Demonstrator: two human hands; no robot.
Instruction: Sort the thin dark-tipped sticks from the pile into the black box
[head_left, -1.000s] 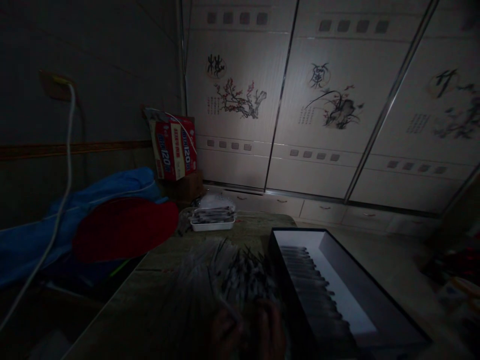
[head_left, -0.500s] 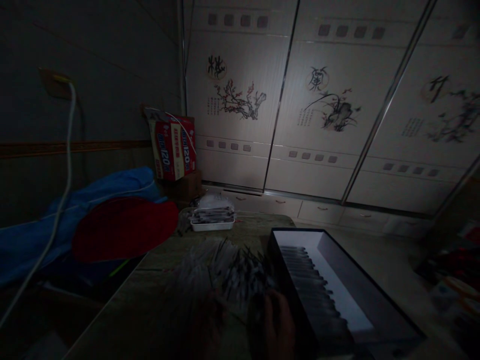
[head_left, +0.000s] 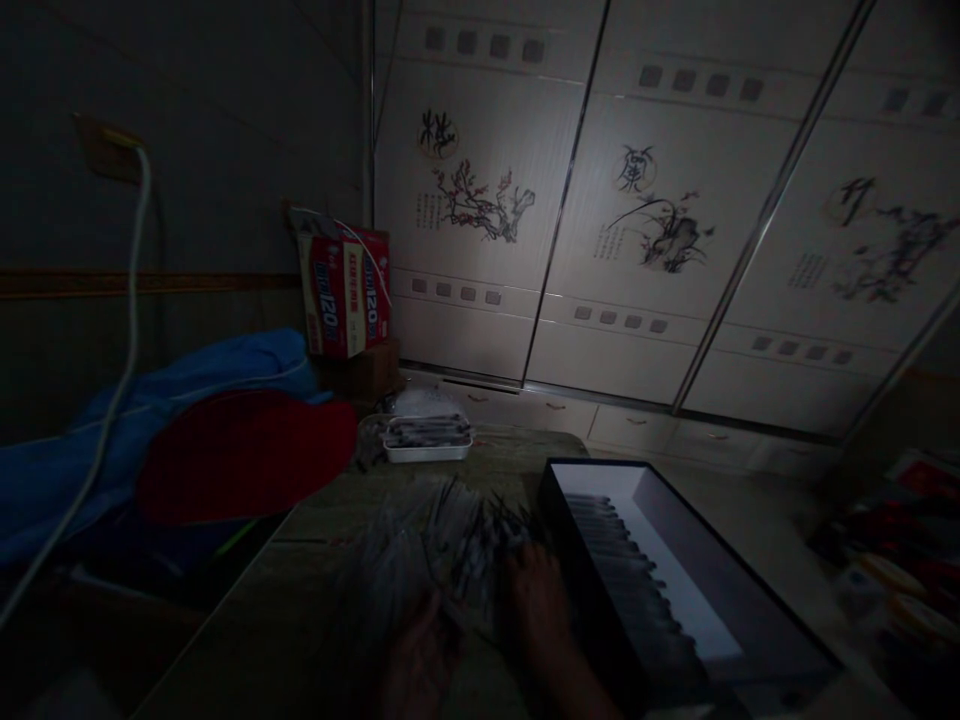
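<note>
Left hand (head_left: 416,660) and right hand (head_left: 536,605) lay on stick pile (head_left: 442,545) left of black box (head_left: 716,575); fingers' hold unreadable in dark. Blind sweep risked scattering it

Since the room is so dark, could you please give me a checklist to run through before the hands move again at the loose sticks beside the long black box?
1. Both hands in view: ok. The left hand and right hand are at the near edge of the loose pile of thin dark sticks.
2. Fingers gripping a stick: cannot tell, too dark.
3. Long black cardboard box open, right of the pile: ok.
4. Free room in the box: ok. The packed row of sticks fills its left side only.
5. Lighting on the table: not ok, dim.
</note>
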